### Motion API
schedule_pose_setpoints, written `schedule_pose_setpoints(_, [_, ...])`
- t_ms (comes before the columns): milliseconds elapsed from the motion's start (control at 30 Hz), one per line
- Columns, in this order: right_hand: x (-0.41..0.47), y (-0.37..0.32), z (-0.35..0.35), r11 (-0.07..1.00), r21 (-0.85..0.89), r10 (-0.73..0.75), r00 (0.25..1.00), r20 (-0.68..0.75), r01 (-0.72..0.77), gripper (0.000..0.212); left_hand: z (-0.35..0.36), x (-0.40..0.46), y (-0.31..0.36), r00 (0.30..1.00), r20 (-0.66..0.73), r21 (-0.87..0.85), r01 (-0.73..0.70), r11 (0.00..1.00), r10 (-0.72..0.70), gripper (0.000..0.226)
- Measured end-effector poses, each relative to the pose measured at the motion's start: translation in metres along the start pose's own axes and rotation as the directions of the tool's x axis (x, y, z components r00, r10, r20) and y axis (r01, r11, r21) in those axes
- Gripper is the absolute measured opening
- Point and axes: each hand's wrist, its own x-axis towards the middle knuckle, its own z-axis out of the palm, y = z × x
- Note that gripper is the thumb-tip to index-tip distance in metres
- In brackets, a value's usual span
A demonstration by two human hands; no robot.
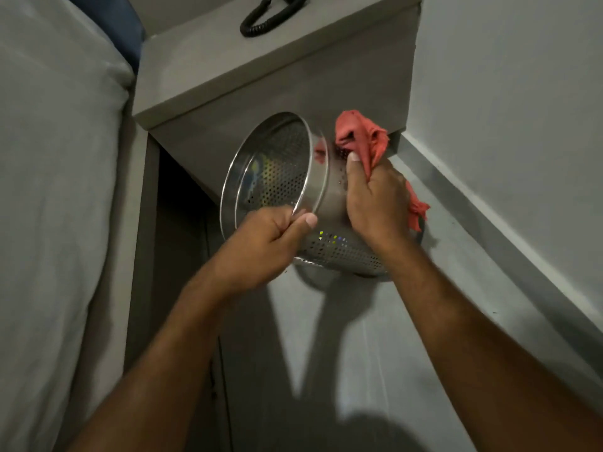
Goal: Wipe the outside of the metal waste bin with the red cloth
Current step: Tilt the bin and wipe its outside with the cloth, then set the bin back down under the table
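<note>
The metal waste bin (280, 177) is perforated steel with a shiny rim. It is tipped on its side above the floor, its mouth facing left and toward me. My left hand (261, 243) grips the lower part of the rim, thumb outside and fingers inside. My right hand (375, 197) presses a bunched red cloth (359, 135) against the bin's outer wall on the upper right. A tail of the cloth hangs out below that hand. The bin's base is hidden behind my right hand and wrist.
A grey bedside unit (261, 76) stands just behind the bin, with a black coiled phone cord (261, 21) on top. A white bed (55, 190) runs along the left. A grey wall with skirting (505, 223) closes the right side. Grey floor (342, 353) lies below.
</note>
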Motion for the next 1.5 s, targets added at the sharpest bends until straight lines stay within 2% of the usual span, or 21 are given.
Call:
schedule_pose_setpoints(33, [0.010,-0.002,0.002,1.000,0.007,0.024,1.000,0.016,-0.024,0.046,0.006,0.002,-0.001,0.995,-0.087,0.104,-0.042,0.994,0.051,0.049])
schedule_pose_setpoints(100, [0.018,-0.011,0.007,0.999,-0.011,0.046,0.997,0.059,-0.045,0.048,0.015,0.007,0.005,0.961,-0.259,0.102,-0.071,0.992,0.096,0.046])
schedule_pose_setpoints(200, [-0.009,-0.030,0.019,0.968,0.065,-0.244,0.970,0.009,0.243,0.044,0.017,0.013,0.008,0.932,-0.362,-0.090,-0.043,0.995,0.008,0.049])
schedule_pose_setpoints(267, [-0.041,-0.022,0.025,0.883,0.052,-0.470,0.881,0.053,0.467,0.052,0.011,0.013,0.001,0.898,-0.414,-0.258,0.042,0.965,-0.150,0.045])
schedule_pose_setpoints(333, [-0.059,0.014,0.021,0.838,-0.020,-0.539,0.833,0.123,0.545,0.062,0.006,0.012,-0.002,0.859,-0.453,-0.350,0.074,0.934,-0.238,0.047])
schedule_pose_setpoints(367, [-0.063,0.038,0.015,0.880,-0.050,-0.465,0.877,0.122,0.473,0.065,0.006,0.013,-0.003,0.846,-0.465,-0.372,0.082,0.925,-0.262,0.055])
schedule_pose_setpoints(433, [-0.057,0.085,-0.005,0.987,-0.098,-0.121,0.990,0.069,0.128,0.068,0.008,0.016,-0.002,0.838,-0.475,-0.373,0.083,0.924,-0.267,0.065])
schedule_pose_setpoints(500, [-0.042,0.111,-0.018,0.981,-0.067,0.182,0.983,0.023,-0.180,0.066,0.013,0.018,0.003,0.852,-0.479,-0.311,0.061,0.948,-0.212,0.062])
schedule_pose_setpoints(567, [-0.030,0.094,-0.013,0.970,-0.050,0.239,0.971,-0.022,-0.239,0.063,0.015,0.021,0.005,0.856,-0.485,-0.242,0.064,0.968,-0.178,0.054])
schedule_pose_setpoints(667, [-0.039,0.019,0.022,0.999,-0.012,-0.043,0.999,-0.019,0.043,0.058,0.007,0.020,0.000,0.863,-0.472,-0.195,0.096,0.976,-0.179,0.058])
schedule_pose_setpoints(733, [-0.060,-0.013,0.041,0.946,0.005,-0.322,0.944,0.072,0.323,0.058,0.001,0.015,-0.003,0.860,-0.467,-0.256,0.090,0.962,-0.205,0.055])
schedule_pose_setpoints(800, [-0.070,0.002,0.041,0.893,0.019,-0.446,0.881,0.157,0.449,0.063,-0.004,0.010,-0.006,0.846,-0.470,-0.320,0.101,0.942,-0.250,0.054])
schedule_pose_setpoints(833, [-0.066,0.023,0.034,0.907,0.004,-0.417,0.897,0.148,0.421,0.066,-0.006,0.010,-0.007,0.837,-0.482,-0.313,0.110,0.943,-0.258,0.059])
schedule_pose_setpoints(900, [-0.054,0.078,0.020,0.985,-0.035,-0.165,0.981,0.099,0.169,0.059,-0.006,0.010,-0.008,0.828,-0.508,-0.256,0.118,0.959,-0.238,0.063])
schedule_pose_setpoints(1000, [-0.054,0.128,0.006,0.990,-0.059,0.132,0.982,0.138,-0.125,0.052,-0.001,0.015,-0.003,0.843,-0.521,-0.130,0.078,0.988,-0.136,0.058])
schedule_pose_setpoints(1133, [-0.063,0.078,0.032,0.966,0.041,0.252,0.966,0.064,-0.255,0.058,0.010,0.020,-0.001,0.848,-0.529,0.075,0.092,0.993,-0.039,0.056])
schedule_pose_setpoints(1200, [-0.063,0.034,0.035,0.932,0.194,0.298,0.952,0.077,-0.307,0.056,0.013,0.025,0.005,0.849,-0.527,0.102,0.110,0.989,-0.040,0.056])
schedule_pose_setpoints(1300, [-0.060,-0.015,0.021,0.801,0.467,0.336,0.927,0.167,-0.375,0.055,0.018,0.036,0.010,0.875,-0.483,0.155,0.133,0.979,-0.043,0.058])
schedule_pose_setpoints(1367, [-0.064,-0.034,0.003,0.634,0.634,0.348,0.896,0.277,-0.442,0.048,0.015,0.043,0.018,0.905,-0.425,0.220,0.127,0.967,-0.022,0.057])
schedule_pose_setpoints(1433, [-0.056,-0.036,-0.011,0.481,0.692,0.394,0.838,0.378,-0.539,0.031,0.011,0.047,0.021,0.922,-0.386,0.301,0.147,0.942,-0.021,0.054])
schedule_pose_setpoints(1500, [-0.046,-0.034,-0.017,0.396,0.686,0.414,0.785,0.460,-0.611,0.034,0.009,0.056,0.025,0.935,-0.356,0.424,0.173,0.889,-0.012,0.049])
